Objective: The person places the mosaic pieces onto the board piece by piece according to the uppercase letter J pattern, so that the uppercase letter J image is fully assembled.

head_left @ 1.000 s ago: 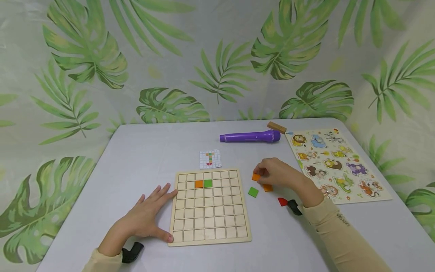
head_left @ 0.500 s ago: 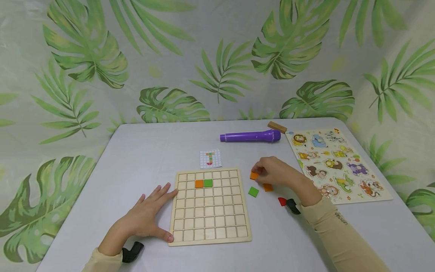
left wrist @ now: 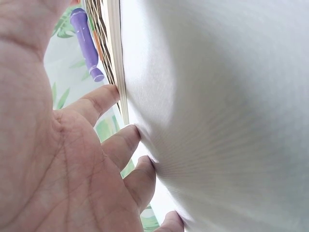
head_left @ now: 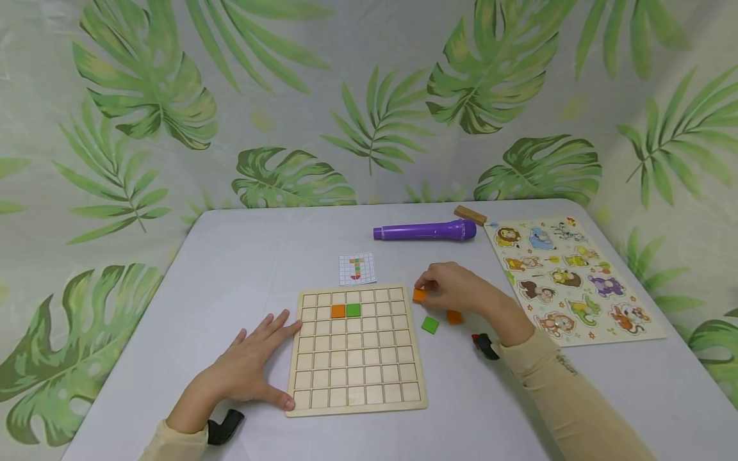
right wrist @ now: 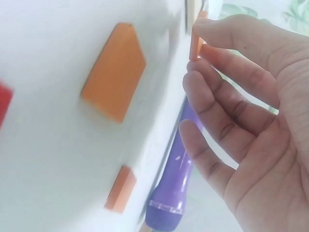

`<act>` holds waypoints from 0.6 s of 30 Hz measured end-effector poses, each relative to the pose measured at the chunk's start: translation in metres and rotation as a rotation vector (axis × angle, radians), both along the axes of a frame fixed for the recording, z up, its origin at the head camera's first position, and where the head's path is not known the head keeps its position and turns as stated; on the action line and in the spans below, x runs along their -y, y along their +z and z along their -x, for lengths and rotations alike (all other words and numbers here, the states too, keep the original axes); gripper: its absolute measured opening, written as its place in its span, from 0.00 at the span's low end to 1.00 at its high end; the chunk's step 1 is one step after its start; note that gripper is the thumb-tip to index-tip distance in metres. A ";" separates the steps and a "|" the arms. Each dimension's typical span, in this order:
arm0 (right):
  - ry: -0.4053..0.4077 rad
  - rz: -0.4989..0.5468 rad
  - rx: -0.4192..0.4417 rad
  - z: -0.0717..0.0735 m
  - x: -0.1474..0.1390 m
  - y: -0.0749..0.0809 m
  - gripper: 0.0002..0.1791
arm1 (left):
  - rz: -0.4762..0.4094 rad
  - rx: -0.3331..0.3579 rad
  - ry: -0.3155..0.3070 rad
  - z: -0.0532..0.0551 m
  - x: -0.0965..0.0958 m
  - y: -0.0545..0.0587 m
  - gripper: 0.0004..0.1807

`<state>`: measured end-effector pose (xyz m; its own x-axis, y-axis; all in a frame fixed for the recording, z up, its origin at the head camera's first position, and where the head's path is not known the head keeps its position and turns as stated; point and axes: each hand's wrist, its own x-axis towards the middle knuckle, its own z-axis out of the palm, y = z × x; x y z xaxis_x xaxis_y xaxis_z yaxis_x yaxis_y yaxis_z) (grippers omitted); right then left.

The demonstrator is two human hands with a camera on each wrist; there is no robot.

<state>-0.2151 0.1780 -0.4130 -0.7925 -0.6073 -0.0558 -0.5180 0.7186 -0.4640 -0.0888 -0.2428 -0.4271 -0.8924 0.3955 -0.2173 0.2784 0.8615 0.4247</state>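
Note:
A wooden grid board [head_left: 357, 378] lies on the table in the head view, with an orange tile [head_left: 337, 311] and a green tile [head_left: 353, 310] side by side in its second row. My left hand [head_left: 248, 365] is spread at the board's left side, thumb at the near corner and a fingertip at the edge. Just off the board's far right corner, my right hand [head_left: 458, 288] pinches an orange square tile [head_left: 419, 295] between thumb and index finger. The right wrist view shows that held tile [right wrist: 195, 42] edge-on, with the other fingers loosely bent.
Right of the board lie a loose green tile [head_left: 430, 325], an orange tile [head_left: 455, 317] and a red piece [right wrist: 4, 102]. Behind the board are a pattern card [head_left: 357, 269] and a purple microphone [head_left: 423, 231]. An animal puzzle board [head_left: 571, 282] and a wooden block [head_left: 469, 215] are farther right.
My right hand has slid left toward the board's far right corner, carrying the pinched orange tile. The left hand and the tiles on the board stay where they were.

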 end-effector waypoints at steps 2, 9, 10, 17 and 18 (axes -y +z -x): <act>-0.008 -0.001 0.016 0.000 0.004 0.001 0.14 | 0.001 -0.002 -0.001 0.000 0.000 0.000 0.77; 0.009 0.000 0.021 0.000 0.015 0.003 0.14 | 0.006 -0.004 -0.001 0.000 0.000 0.001 0.77; 0.016 0.002 0.022 0.000 0.017 0.004 0.14 | 0.007 -0.004 -0.001 0.000 0.000 0.001 0.77; 0.054 0.003 0.027 0.000 0.033 0.005 0.13 | 0.003 -0.001 -0.002 0.000 0.000 -0.001 0.77; 0.059 0.005 0.027 0.000 0.035 0.005 0.13 | 0.004 -0.001 -0.002 0.000 0.000 -0.001 0.77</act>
